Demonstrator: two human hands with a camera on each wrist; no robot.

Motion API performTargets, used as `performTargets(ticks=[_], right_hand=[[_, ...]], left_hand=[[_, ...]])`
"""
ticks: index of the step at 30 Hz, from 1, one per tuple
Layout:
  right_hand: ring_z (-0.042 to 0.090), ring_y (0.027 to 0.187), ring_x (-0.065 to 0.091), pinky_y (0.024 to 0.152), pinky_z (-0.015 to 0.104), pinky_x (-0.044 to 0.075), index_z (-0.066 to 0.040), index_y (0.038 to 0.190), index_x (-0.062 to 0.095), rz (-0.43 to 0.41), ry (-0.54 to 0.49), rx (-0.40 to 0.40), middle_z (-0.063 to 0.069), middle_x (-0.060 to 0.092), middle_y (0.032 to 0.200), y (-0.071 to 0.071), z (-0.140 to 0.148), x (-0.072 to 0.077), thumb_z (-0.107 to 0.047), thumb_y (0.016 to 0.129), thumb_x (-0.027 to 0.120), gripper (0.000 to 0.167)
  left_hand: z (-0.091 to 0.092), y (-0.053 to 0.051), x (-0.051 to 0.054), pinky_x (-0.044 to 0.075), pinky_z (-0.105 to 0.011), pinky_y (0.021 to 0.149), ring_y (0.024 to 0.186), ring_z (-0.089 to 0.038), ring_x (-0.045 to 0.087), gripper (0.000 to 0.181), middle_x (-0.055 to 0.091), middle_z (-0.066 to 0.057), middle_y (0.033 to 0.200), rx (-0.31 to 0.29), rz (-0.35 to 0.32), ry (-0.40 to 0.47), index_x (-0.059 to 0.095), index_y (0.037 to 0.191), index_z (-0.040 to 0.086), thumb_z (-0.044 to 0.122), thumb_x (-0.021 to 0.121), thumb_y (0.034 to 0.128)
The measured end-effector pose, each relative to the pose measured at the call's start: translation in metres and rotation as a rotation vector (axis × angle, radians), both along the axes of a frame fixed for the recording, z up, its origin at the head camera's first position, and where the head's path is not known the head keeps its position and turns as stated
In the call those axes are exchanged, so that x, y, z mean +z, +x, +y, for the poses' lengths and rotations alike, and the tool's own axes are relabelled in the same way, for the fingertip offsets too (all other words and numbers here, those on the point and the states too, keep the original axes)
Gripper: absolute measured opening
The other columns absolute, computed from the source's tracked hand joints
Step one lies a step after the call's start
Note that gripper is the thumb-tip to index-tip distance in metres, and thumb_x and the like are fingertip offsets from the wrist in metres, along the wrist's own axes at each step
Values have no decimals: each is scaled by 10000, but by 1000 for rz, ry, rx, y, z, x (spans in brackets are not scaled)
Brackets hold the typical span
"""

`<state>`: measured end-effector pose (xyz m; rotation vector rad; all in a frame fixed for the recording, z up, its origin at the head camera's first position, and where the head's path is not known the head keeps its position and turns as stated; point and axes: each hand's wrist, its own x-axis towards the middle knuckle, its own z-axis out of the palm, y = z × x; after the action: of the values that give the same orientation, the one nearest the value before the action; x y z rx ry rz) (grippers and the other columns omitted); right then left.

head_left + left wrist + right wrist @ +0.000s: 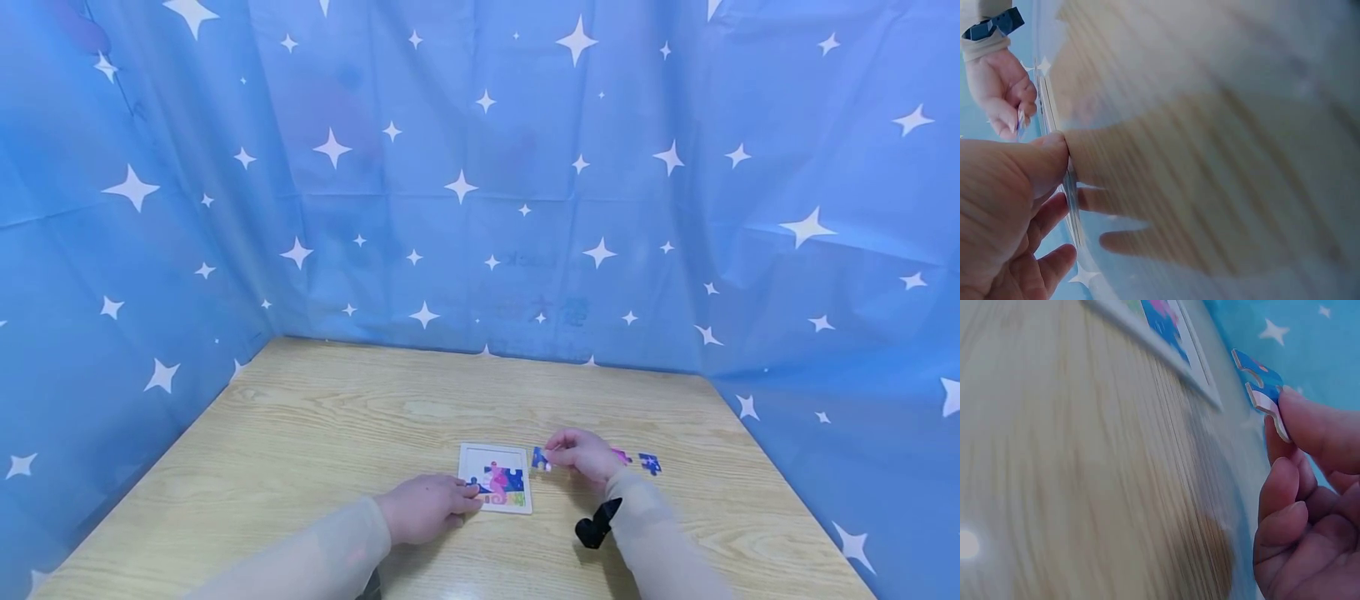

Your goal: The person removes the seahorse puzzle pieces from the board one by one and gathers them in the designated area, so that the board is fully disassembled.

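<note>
In the head view a small jigsaw puzzle in a white frame (pixel 465 454) lies flat on the wooden table, partly filled with a pink seahorse picture on dark blue. My left hand (pixel 429 507) rests at the frame's lower left edge, its fingertips touching the border. Just beyond the frame's right side, my right hand (pixel 583 454) pinches a blue puzzle piece (pixel 540 459) between thumb and fingers. The right wrist view shows this puzzle piece (pixel 1263 384) raised off the table, tilted, its cut edge visible. Part of it is hidden behind the thumb.
A pink piece (pixel 622 456), partly covered by the right hand, and a dark blue piece (pixel 649 463) lie on the table (pixel 360 408) to the right. A starry blue curtain (pixel 450 225) hangs along the table's back and sides. A black device (pixel 596 527) sits at the right wrist.
</note>
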<state>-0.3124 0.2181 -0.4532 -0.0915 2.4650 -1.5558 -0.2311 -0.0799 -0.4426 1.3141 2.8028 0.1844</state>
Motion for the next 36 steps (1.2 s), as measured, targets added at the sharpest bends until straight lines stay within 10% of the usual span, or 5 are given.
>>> performTargets(ticks=[14, 36], right_hand=[[200, 831, 490, 721, 328, 371, -46, 912, 663, 27, 193, -11, 36, 596, 906, 14, 62, 5, -186, 836, 749, 181], [178, 803, 510, 724, 318, 393, -36, 852, 668, 100, 279, 4, 13, 619, 841, 20, 61, -2, -100, 804, 761, 122]], left_hand=[[0, 1, 0, 406, -312, 1051, 1257, -171, 514, 372, 546, 24, 1372, 6, -10, 13, 621, 1305, 190, 188, 627, 933], [0, 0, -1, 403, -321, 1054, 1272, -163, 497, 375, 532, 40, 1388, 27, -6, -16, 612, 1316, 221, 220, 614, 941]])
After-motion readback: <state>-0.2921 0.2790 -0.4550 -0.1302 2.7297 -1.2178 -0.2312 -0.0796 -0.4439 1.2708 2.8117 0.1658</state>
